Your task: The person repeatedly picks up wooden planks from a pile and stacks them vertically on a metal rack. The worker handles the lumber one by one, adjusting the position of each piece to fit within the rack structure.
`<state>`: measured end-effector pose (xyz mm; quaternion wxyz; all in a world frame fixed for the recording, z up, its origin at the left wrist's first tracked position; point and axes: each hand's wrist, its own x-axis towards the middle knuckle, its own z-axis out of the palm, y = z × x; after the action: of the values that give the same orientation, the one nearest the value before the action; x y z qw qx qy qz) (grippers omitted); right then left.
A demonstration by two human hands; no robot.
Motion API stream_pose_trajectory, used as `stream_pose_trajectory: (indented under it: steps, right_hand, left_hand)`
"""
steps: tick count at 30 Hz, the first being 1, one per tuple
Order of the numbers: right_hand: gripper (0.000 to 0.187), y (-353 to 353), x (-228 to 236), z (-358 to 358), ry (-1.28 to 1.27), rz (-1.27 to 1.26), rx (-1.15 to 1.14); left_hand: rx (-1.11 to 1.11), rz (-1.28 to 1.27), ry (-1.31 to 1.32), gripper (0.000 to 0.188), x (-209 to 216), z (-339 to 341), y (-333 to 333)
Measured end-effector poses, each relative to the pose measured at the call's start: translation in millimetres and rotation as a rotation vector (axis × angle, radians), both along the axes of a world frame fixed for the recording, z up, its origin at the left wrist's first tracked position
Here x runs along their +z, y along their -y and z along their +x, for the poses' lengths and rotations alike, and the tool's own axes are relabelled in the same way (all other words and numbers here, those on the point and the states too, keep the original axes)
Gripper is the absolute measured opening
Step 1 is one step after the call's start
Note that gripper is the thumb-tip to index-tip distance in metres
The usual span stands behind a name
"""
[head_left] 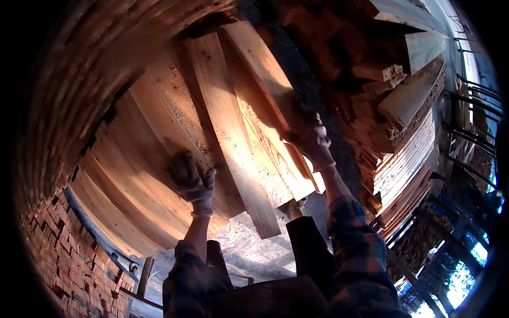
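A worker's gloved left hand (192, 177) rests open on side-by-side wooden planks (135, 140) while the gloved right hand (316, 142) grips the rightmost plank (262, 61); a pale board (225, 114) lies between the hands.

We wear knitted work gloves on both hands: the left hand (190, 177) and the right hand (315, 140) are covered in muted grey-pink fabric that looks darker toward the fingers. The left glove narrows to a ribbed cuff (202, 205) with a pale edge. Bare forearm shows between our gloves and our sleeves, the left sleeve (185, 281) and the right sleeve (358, 254) both loose, in dark blue plaid crossed with rusty orange squares. Below, our trousers (310, 249) are plain and nearly black, and a small, light-toned shoe (297, 208) pokes out.
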<state>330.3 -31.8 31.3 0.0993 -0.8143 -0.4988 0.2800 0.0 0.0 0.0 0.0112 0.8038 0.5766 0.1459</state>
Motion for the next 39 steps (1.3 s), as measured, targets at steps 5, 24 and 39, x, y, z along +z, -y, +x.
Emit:
stream_pose_trajectory:
  steps: [5,24,39]
  right_hand:
    - [0.060,-44.2,-39.8,4.0,0.352,0.032,-0.033]
    - [0.042,-51.7,-19.4,-183.3,0.548,0.185,-0.093]
    - [0.081,213.5,75.0,-207.7,-0.929,0.364,-1.246]
  left_hand:
    - [0.044,0.025,-0.029,0.074,-3.6,0.6,-9.8]
    - [-0.100,-0.074,0.329,0.049,18.2,-21.1,-12.0]
    - [0.846,-1.427,0.984,0.048,93.5,-218.0,270.3]
